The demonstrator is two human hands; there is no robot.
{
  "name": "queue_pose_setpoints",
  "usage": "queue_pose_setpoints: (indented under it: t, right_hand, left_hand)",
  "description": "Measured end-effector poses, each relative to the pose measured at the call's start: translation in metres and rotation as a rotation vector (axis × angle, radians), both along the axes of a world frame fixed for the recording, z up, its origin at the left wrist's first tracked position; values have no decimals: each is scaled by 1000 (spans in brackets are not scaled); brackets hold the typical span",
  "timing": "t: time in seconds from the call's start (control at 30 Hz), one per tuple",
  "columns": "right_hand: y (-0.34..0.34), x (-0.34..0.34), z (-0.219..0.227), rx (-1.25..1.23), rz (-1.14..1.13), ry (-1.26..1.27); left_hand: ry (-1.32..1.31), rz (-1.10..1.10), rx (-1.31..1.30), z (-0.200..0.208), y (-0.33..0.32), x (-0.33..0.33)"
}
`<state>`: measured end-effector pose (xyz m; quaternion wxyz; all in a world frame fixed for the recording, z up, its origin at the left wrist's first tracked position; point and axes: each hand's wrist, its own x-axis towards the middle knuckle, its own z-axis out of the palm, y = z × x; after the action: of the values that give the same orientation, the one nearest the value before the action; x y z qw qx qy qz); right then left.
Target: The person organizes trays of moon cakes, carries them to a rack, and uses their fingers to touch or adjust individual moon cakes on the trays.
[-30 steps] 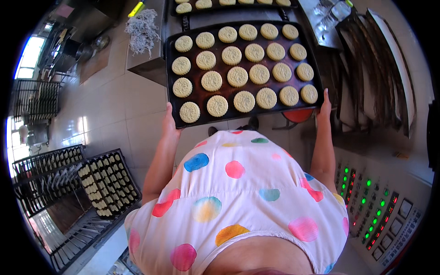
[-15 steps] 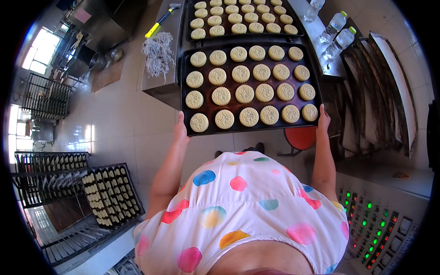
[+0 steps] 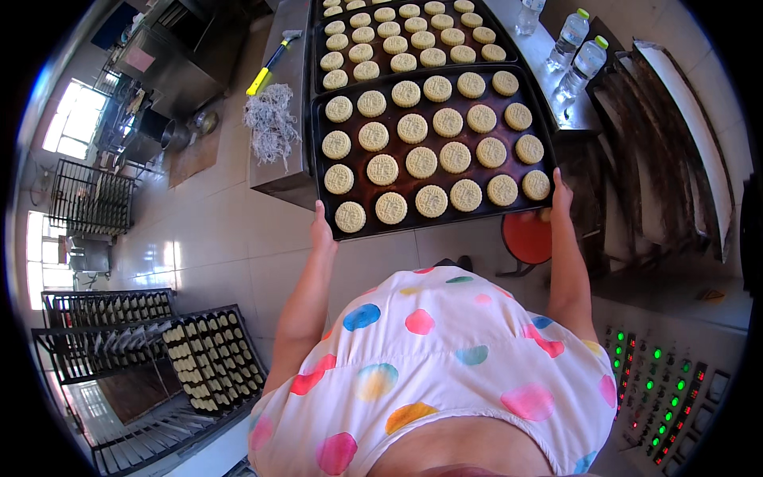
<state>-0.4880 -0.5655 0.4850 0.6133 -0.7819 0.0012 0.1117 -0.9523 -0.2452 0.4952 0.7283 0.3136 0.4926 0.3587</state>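
A dark rectangular baking tray (image 3: 445, 222) full of round, pale, pattern-stamped pastries (image 3: 421, 162) spans the space in front of me. My left hand (image 3: 323, 228) is closed on its near left corner, with the thumb up along the side. At the near right corner my right hand (image 3: 561, 193) grips the rim; its fingers are partly hidden under the tray. The held tray's far edge lies against a second dark tray (image 3: 518, 67) of similar pastries on the metal table (image 3: 278, 171).
On the table's left lie a yellow-and-black handled scraper (image 3: 261, 79) and a heap of grey shreds (image 3: 272, 121). Clear plastic bottles (image 3: 569, 40) stand at the right. A red stool (image 3: 526, 240) is below the tray, racked trays (image 3: 213, 362) at lower left, a lit control panel (image 3: 664, 381) at lower right.
The held tray has moved up close against the far tray, narrowing the gap between them. Both hands keep their grip. The whole view has turned slightly.
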Motion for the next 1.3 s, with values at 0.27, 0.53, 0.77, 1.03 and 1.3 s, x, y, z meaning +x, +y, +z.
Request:
queue_pose_setpoints:
  t: [0.27,0.53,0.77,1.03,1.3]
  right_hand:
    - [5,-3,14,54,7,59]
    - [4,8,8,21,47,144]
    - [6,6,6,-11,96,125]
    - [8,3,8,83,127,133]
    - [8,-6,31,77,77,69]
  left_hand:
    - [139,60,90,10,-7,12]
    - [465,148,234,-8,-1,4]
    - [502,244,374,-13,3,8]
    - [779,144,525,1,1,6]
    - [800,103,531,-14,3,10]
